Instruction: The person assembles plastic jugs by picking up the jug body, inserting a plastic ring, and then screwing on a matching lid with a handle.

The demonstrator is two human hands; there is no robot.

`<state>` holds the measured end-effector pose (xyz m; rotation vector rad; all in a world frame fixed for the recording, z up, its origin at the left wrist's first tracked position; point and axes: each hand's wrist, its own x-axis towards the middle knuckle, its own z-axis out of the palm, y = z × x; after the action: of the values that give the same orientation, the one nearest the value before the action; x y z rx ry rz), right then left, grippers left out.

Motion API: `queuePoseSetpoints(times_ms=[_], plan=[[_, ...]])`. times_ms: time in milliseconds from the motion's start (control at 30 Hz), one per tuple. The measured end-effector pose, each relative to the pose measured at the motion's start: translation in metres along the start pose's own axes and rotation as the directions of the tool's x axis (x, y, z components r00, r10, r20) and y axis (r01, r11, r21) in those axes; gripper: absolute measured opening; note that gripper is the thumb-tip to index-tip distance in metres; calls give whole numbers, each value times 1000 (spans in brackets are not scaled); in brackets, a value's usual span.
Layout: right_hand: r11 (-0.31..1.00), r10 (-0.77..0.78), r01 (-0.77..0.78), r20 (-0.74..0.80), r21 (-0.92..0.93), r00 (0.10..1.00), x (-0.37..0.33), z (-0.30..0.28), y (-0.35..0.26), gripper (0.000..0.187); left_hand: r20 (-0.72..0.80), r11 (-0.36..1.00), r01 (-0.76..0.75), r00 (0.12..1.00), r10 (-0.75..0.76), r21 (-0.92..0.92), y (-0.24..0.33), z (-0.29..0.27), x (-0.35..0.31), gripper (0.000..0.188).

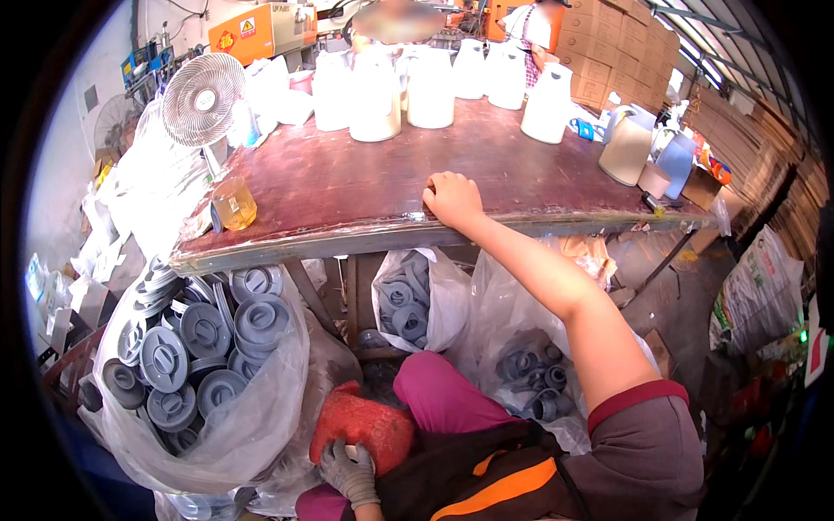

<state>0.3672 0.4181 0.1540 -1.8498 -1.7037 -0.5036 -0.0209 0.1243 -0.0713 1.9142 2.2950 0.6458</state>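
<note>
My right hand (453,201), bare, rests on the worn dark-red tabletop (304,187) close to its front edge. Its fingers are curled under, and whatever they may hold is hidden. Down by my lap, my left hand (347,471) wears a grey glove and lies against a rough red pad (365,427). Those gloved fingers are bent around a small pale thing, too little of which shows to name. Beside my left arm stands a big clear plastic bag (287,417) full of round grey lids (165,359).
White jugs (375,100) line the table's far side, with a beige jug (627,148) at right. A fan (204,100) and a jar of amber liquid (234,205) are at left. Bags of grey rings (407,308) and grey fittings (532,369) sit below. People stand beyond.
</note>
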Motion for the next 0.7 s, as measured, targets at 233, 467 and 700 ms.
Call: queuePoseSetpoints(times_ms=[233,467,700], plan=[[1000,5,-5,6,10,1000,1,0,-1,25,3,1000,-23,1000,23,7,-1,0,2,38],[1000,0,0,-19,19,1000,2,1,-2,24,2,1000,-26,1000,26,15,-2,3,4,40],[1000,-3,3,-10,29,1000,3,3,-2,25,16,1000,-8,1000,8,16,-2,4,6,40]])
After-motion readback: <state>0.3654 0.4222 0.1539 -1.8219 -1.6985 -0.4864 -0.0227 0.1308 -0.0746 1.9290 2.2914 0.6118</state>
